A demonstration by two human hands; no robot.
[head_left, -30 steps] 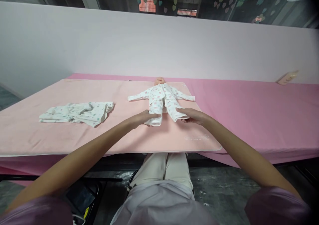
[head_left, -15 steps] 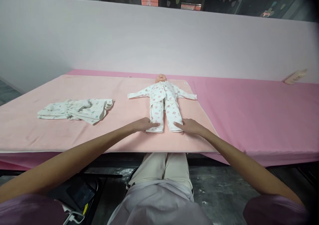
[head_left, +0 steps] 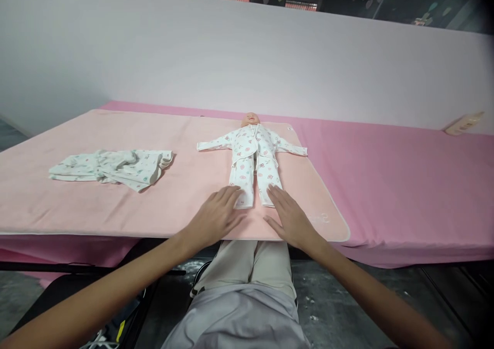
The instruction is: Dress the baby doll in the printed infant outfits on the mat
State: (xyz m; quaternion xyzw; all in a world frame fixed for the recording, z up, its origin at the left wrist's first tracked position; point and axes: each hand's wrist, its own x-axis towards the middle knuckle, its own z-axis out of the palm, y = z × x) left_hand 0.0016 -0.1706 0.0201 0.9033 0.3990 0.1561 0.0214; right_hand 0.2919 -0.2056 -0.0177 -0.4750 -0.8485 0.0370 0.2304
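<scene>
The left hand (head_left: pixel 216 212) and right hand (head_left: pixel 291 217) are lying unclenched and apart over the trousers (head_left: pixel 243 171) of the doll (head_left: pixel 250 119), near the front edge of the table (head_left: pixel 409 199), light, even pressure probably keeping the trousers straightest.

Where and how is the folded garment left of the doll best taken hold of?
Probably by the bunched middle of the folded garment, with the left hand, from the near side and above: it lies wide and low, its middle gathered into creases, while its left end lies flatter.
</scene>
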